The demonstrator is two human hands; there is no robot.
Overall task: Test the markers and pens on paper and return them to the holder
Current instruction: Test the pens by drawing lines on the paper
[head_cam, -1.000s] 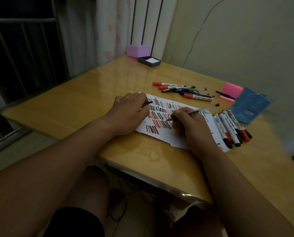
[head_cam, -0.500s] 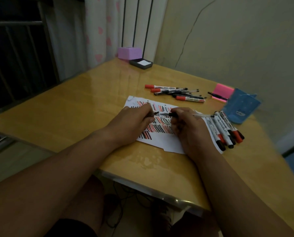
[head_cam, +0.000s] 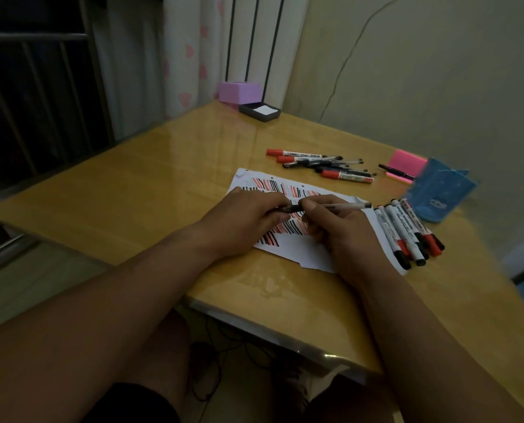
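A white paper (head_cam: 300,251) covered in red and black strokes lies on the wooden table (head_cam: 163,190). Over it, my right hand (head_cam: 343,230) grips a clear thin pen (head_cam: 343,205) lying level, its far end pointing right. My left hand (head_cam: 245,221) pinches the pen's black cap (head_cam: 288,209) at the pen's tip end; the two meet between my hands. A row of capped markers (head_cam: 407,230) lies to the right of the paper. A loose pile of markers and pens (head_cam: 321,166) lies beyond the paper. The blue holder (head_cam: 440,193) lies at the right.
Pink sticky notes (head_cam: 404,163) with a black pen (head_cam: 392,170) on them sit behind the holder. A purple box (head_cam: 239,91) and a dark tray (head_cam: 259,111) stand at the far corner. The table's front edge is just below my wrists.
The right hand lifted the pen off the paper and turned it level. The left hand brought the cap up to the pen's tip, so both hands now meet over the paper.
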